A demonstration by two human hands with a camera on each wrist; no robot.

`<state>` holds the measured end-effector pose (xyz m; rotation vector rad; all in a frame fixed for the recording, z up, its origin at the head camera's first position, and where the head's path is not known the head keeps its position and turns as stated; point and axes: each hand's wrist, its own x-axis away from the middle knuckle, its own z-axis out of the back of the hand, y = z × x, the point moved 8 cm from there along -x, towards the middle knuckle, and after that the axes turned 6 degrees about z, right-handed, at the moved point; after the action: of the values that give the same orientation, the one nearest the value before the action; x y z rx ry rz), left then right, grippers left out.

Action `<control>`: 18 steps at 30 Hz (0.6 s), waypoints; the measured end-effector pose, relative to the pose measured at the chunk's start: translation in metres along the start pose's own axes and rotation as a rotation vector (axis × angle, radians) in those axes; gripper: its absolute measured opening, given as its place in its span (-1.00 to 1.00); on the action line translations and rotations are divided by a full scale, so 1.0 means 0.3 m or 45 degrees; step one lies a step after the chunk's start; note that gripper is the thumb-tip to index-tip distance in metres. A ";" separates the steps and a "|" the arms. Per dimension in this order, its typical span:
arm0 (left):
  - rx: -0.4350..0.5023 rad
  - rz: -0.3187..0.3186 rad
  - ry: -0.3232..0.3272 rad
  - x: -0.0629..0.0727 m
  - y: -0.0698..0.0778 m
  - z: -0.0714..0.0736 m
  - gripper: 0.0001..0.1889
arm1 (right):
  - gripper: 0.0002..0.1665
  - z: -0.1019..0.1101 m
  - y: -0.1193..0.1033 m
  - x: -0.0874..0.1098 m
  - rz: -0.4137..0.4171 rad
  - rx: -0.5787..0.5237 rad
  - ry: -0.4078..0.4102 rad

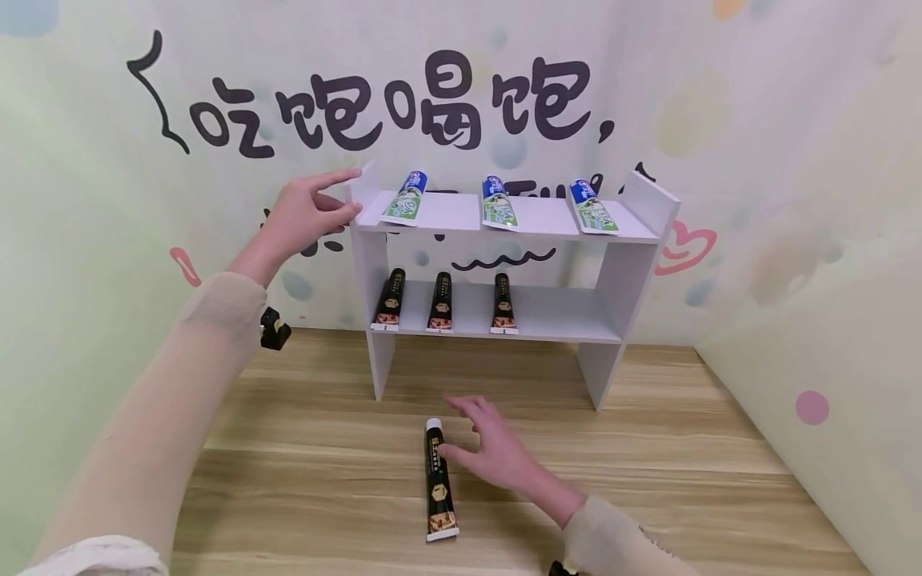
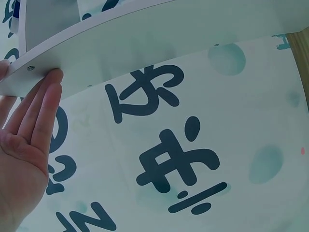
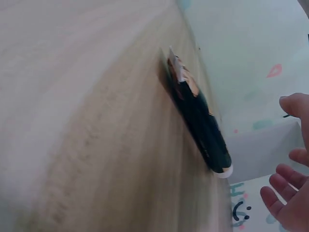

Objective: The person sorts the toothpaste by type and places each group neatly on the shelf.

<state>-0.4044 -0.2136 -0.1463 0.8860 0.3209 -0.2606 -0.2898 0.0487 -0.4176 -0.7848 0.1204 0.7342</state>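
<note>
My left hand point(image 1: 308, 210) is at the upper left side panel of a white two-tier shelf point(image 1: 547, 314). In the left wrist view, the straight fingers point(image 2: 46, 108) rest against the panel's outer face. A black toothpaste tube point(image 1: 438, 488) with a white cap lies on the wooden table, cap toward the shelf. Just right of its cap end, my right hand point(image 1: 497, 448) hovers with fingers spread and nothing held. Its thumb overlaps the tube in the head view, but the right wrist view shows a gap between hand and tube point(image 3: 200, 123).
Three blue-and-green toothpaste tubes point(image 1: 497, 203) lie spaced along the top shelf. Three black toothpaste tubes point(image 1: 441, 302) lie on the lower shelf, toward its left and middle. A patterned wall with large lettering point(image 1: 450, 100) stands behind; another wall rises at the right.
</note>
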 end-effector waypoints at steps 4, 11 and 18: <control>0.003 0.010 -0.018 -0.002 -0.004 -0.001 -0.38 | -0.05 -0.043 0.021 0.020 -0.049 0.047 -0.080; 0.006 0.032 -0.045 -0.003 -0.013 0.001 -0.36 | -0.05 -0.093 0.038 0.043 -0.098 0.008 -0.166; 0.021 0.028 -0.067 -0.006 -0.009 0.000 -0.35 | -0.02 -0.124 0.045 0.064 -0.118 0.000 -0.200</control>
<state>-0.4069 -0.2150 -0.1476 0.8972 0.2603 -0.2657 -0.2781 0.0403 -0.4591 -0.7250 -0.0571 0.7053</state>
